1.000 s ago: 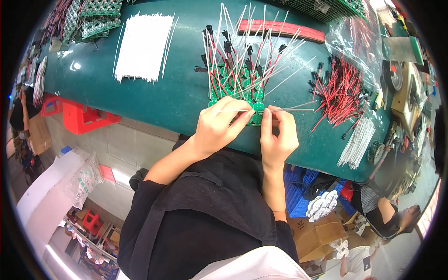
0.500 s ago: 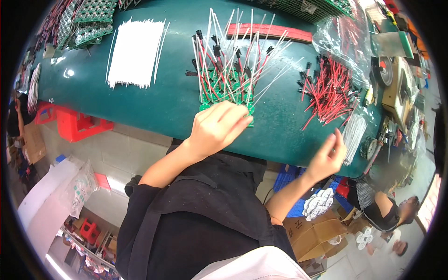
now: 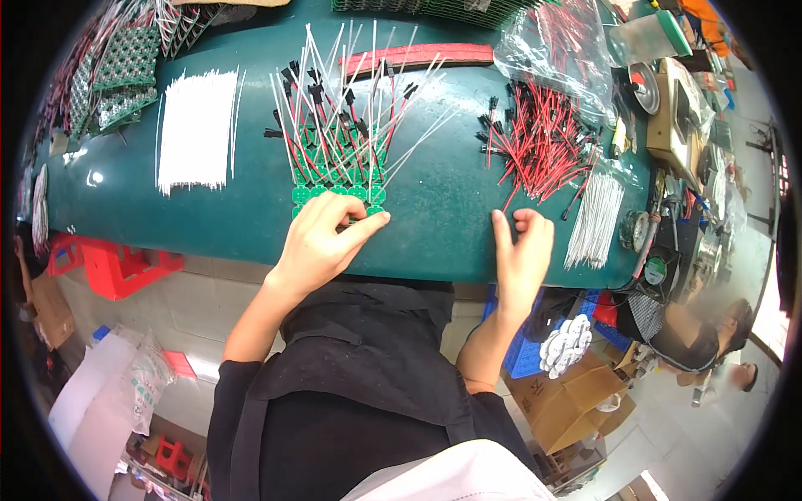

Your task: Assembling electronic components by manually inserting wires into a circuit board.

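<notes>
My left hand [image 3: 322,238] lies over the near edge of a green circuit board panel [image 3: 302,194], its fingers bent and its thumb reaching right. A gap shows between thumb and forefinger, and the hand hides part of the near row. Red-and-black wire leads with black connectors [image 3: 316,93] and thin white wires [image 3: 404,159] stand up or lean from the panel. To the right, my right hand [image 3: 525,259] hovers near the table's front edge, thumb up and apart from the curled forefinger. Nothing shows between them. Just beyond it lies a heap of red wire leads [image 3: 543,146].
Bundles of white wires lie at left [image 3: 196,129] and right [image 3: 595,219]. A red foam strip [image 3: 418,58] lies behind the panel. A clear plastic bag [image 3: 560,58] is at the back right. Stacked green panels [image 3: 125,58] stand far left. Tools crowd the right side.
The view has shifted, so the table things appear further left. My right hand has moved away from the white wires at right, toward the panel. My left hand stays at the panel's near edge.
</notes>
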Demonstrator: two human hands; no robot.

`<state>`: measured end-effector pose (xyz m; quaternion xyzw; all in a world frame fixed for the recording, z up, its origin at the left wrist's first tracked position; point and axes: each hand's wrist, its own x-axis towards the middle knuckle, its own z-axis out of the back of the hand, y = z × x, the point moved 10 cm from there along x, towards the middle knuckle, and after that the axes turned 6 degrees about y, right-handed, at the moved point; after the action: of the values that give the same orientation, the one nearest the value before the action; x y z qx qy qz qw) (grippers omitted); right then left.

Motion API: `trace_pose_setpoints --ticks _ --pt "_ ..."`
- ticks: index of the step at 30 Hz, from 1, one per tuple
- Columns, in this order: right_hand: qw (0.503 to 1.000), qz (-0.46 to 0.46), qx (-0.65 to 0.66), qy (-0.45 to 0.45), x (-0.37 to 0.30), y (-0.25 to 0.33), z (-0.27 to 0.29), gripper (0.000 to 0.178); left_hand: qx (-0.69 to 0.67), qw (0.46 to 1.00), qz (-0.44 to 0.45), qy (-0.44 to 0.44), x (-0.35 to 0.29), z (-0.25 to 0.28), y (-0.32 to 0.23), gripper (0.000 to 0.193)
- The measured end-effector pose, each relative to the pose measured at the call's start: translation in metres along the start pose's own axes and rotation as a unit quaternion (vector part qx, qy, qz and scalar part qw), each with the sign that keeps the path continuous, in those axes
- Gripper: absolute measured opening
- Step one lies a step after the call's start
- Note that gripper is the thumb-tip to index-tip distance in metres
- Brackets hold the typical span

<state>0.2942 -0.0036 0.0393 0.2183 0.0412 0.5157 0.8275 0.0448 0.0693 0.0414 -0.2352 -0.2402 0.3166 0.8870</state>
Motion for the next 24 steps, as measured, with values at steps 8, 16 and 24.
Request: trace_pose_setpoints --ticks 8,16,24 --pt "0.986 -0.066 0.092 0.121 -0.026 -0.002 -0.018 0.013 -0.127 0.991 0.038 -0.02 -0.006 0.012 -0.005 0.021" --pt "0.95 0.254 0.17 0.062 -0.049 0.109 -0.012 0.026 -0.392 0.908 0.149 0.013 -0.003 -0.025 -0.003 0.022" --pt "0.909 0.375 0.167 0.068 -0.044 0.148 -0.028 0.023 -0.477 0.841 0.253 -0.027 -0.019 -0.018 0.022 0.019"
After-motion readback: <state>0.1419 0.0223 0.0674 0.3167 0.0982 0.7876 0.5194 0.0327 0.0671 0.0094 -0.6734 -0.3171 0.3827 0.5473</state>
